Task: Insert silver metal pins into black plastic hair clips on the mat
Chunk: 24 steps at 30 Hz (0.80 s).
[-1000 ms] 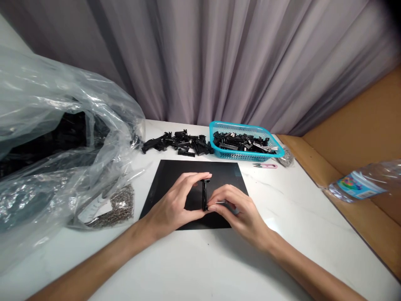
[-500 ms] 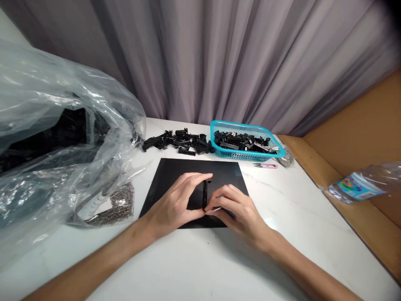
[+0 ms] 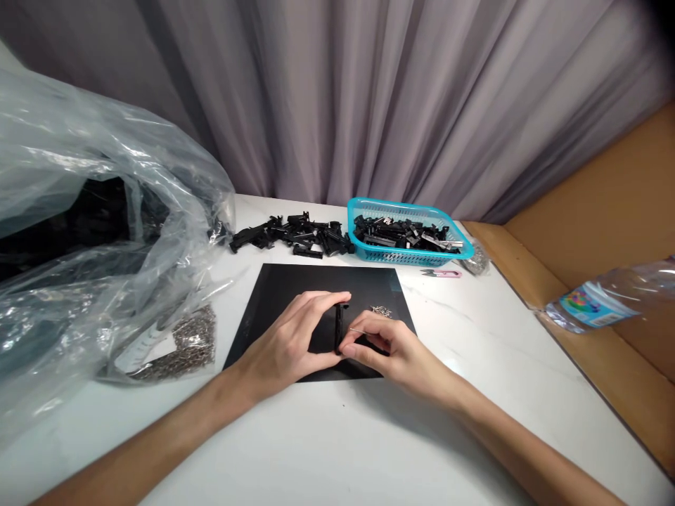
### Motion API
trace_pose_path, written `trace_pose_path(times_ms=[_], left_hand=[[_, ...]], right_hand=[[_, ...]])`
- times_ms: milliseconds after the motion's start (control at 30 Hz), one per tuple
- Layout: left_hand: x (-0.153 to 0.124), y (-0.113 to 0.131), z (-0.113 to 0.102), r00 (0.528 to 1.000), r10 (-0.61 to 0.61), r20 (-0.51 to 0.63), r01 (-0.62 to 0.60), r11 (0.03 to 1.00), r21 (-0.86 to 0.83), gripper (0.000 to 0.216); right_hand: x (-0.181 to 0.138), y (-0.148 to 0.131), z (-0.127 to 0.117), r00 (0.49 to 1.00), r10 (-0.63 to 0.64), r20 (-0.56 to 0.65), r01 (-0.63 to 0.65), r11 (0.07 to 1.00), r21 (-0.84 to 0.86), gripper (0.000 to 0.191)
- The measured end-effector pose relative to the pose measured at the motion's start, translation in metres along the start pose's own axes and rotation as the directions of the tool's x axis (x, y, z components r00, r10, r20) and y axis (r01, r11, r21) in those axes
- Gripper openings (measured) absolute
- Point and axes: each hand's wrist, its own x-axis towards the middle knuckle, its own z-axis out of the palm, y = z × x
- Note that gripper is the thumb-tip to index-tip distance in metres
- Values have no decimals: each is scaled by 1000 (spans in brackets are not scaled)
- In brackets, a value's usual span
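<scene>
My left hand [image 3: 289, 344] pinches a slim black plastic part [image 3: 338, 329] upright between thumb and forefinger, over a black mat [image 3: 274, 299]. My right hand [image 3: 387, 351] is closed on a thin metal pin [image 3: 357, 331] whose tip meets the part's right side. A few small metal pieces [image 3: 380, 310] lie on the mat just behind my right hand.
A heap of black parts [image 3: 290, 235] lies behind the mat, beside a turquoise basket [image 3: 363, 247] holding more. Pink snips [image 3: 441, 273] rest near the basket. A big clear plastic bag [image 3: 95, 232] and a bag of metal bits [image 3: 184, 344] fill the left. A bottle [image 3: 606, 299] and cardboard [image 3: 595, 218] stand right.
My right hand has shifted its fingers and turned the pin up against the part. The small metal pieces behind it have come into sight. The left hand keeps its hold.
</scene>
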Motion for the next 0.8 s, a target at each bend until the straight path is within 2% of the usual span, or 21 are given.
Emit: trace_pose_path(times_ms=[267, 433, 533, 800], left_hand=[[1, 0, 0, 999, -19, -30, 20, 1000, 15, 70], [4, 0, -2, 999, -34, -9, 34, 999, 21, 64], [6, 0, -2, 1000, 0, -9, 0, 999, 52, 60], [2, -8, 7, 999, -39, -12, 40, 998, 46, 61]], right_hand=[[0, 1, 6, 1000, 10, -29, -10, 1000, 9, 23], [0, 6, 10, 995, 63, -76, -52, 990, 133, 23], [0, 9, 12, 994, 78, -79, -69, 991, 117, 20], [4, 13, 16, 989, 103, -108, -90, 989, 119, 17]])
